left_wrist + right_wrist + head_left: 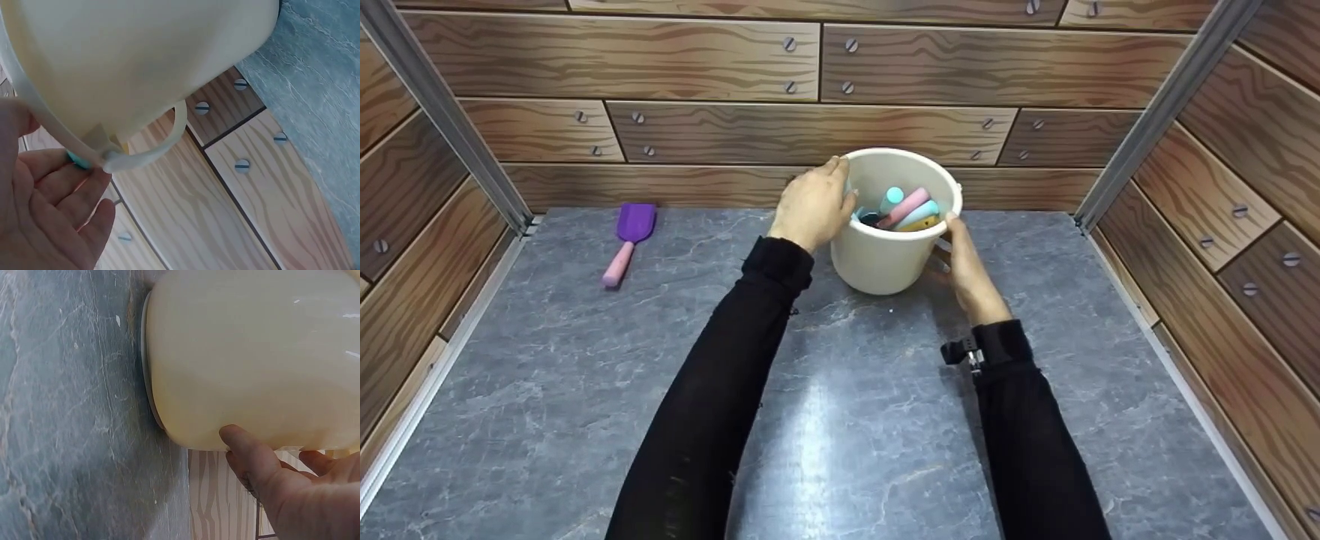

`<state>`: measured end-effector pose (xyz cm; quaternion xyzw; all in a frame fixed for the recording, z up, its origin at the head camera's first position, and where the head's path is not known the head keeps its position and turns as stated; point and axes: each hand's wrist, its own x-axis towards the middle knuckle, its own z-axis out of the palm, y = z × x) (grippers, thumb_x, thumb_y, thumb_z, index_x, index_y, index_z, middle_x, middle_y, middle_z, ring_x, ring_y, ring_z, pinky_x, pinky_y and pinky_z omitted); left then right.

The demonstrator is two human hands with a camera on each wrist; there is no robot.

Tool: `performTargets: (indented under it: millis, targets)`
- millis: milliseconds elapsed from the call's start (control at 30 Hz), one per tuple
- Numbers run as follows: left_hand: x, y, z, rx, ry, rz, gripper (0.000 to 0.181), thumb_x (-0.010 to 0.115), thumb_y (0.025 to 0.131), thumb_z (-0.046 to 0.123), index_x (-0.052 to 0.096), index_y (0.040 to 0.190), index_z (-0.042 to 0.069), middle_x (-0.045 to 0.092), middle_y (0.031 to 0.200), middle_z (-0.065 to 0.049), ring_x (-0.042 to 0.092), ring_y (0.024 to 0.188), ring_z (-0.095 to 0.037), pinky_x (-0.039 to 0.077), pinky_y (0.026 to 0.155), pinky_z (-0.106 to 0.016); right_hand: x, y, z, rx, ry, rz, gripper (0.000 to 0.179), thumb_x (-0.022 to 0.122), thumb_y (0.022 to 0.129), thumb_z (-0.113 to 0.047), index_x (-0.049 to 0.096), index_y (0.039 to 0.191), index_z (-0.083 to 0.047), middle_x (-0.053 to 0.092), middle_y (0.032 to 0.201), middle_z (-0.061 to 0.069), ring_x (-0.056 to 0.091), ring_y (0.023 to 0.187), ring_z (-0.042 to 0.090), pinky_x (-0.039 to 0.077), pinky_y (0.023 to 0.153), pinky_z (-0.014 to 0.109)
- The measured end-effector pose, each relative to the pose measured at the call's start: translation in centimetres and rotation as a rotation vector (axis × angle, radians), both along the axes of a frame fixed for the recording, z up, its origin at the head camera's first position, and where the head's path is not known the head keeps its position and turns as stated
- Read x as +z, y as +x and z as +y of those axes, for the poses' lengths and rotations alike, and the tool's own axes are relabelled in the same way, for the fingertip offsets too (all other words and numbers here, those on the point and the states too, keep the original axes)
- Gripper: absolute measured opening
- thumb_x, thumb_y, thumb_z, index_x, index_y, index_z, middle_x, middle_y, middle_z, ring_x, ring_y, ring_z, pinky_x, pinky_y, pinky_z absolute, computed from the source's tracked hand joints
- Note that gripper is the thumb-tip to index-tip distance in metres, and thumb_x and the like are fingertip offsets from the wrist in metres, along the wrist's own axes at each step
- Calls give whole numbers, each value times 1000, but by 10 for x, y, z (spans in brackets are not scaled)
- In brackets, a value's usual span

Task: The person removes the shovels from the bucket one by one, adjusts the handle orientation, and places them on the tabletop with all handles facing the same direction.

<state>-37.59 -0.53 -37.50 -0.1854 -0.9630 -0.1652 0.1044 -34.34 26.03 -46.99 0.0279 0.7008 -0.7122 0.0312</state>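
A cream plastic bucket stands at the back of the floor, holding several handled items: a pink handle, a light blue handle and a yellow piece show above the rest. My left hand grips the bucket's left rim, thumb on the near side. In the left wrist view its fingers lie beside the joint of the curved bail handle, with a bit of teal behind them. At the bucket's right side, my right hand touches the wall with fairly straight fingers.
A small purple shovel with a pink handle lies at the back left of the grey marbled floor. Wood-patterned panels close off the back and both sides, with metal posts at the corners.
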Motion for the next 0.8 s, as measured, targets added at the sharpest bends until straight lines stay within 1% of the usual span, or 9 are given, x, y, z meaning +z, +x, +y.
performTargets:
  millis: [100,167,233,300,367,400,533,633,800]
  targets:
    - [0,1,4,-14,5,8,62,59,123,31,50,176,0,54,182,-20,61,164,-41,52,136,-54,0,0,1,1,4,-2,84,27,119,-61,16,189,-16,18,196,24,21,182,53,27,147,72]
    - [0,2,6,-24,22,24,58,62,122,27,54,173,1,60,178,-18,65,160,-40,55,133,-54,0,0,1,-1,9,-1,84,27,120,-62,16,189,-17,19,196,24,22,182,53,28,147,72]
    - [0,3,8,-36,47,47,51,66,120,24,63,166,3,69,168,-18,72,152,-39,61,126,-55,0,0,2,0,13,1,84,28,120,-63,16,189,-17,19,196,24,22,182,53,28,147,72]
    - [1,4,9,-53,77,64,41,70,118,19,70,156,4,78,155,-17,79,140,-39,66,117,-55,0,0,2,2,15,3,84,28,120,-63,16,189,-16,20,195,24,23,182,53,28,147,71]
    - [1,5,11,-68,101,73,33,73,116,16,75,147,5,84,143,-16,83,131,-39,68,111,-55,1,1,2,1,19,5,84,28,120,-63,17,189,-16,21,195,24,24,181,53,29,146,72]
    - [1,5,12,-75,114,72,30,74,115,14,77,144,5,85,140,-16,84,129,-38,69,110,-55,0,1,2,3,19,4,84,28,120,-63,17,189,-16,20,195,24,23,182,53,28,146,72]
    - [1,8,16,-95,161,51,31,75,114,9,81,145,8,85,143,-13,82,135,-35,68,116,-50,-1,0,1,2,17,6,83,28,120,-62,17,189,-15,21,194,25,24,181,54,30,145,73]
    - [1,8,18,-112,191,37,31,76,114,7,82,145,8,84,145,-12,81,138,-34,66,119,-49,-1,0,2,2,16,7,83,29,120,-61,17,189,-15,22,194,26,24,181,54,31,145,73]
    - [-2,7,18,-130,223,49,30,74,115,5,81,144,4,83,146,-14,79,140,-33,65,121,-48,0,1,3,10,20,5,85,28,120,-63,16,189,-15,20,194,26,23,181,53,28,146,73]
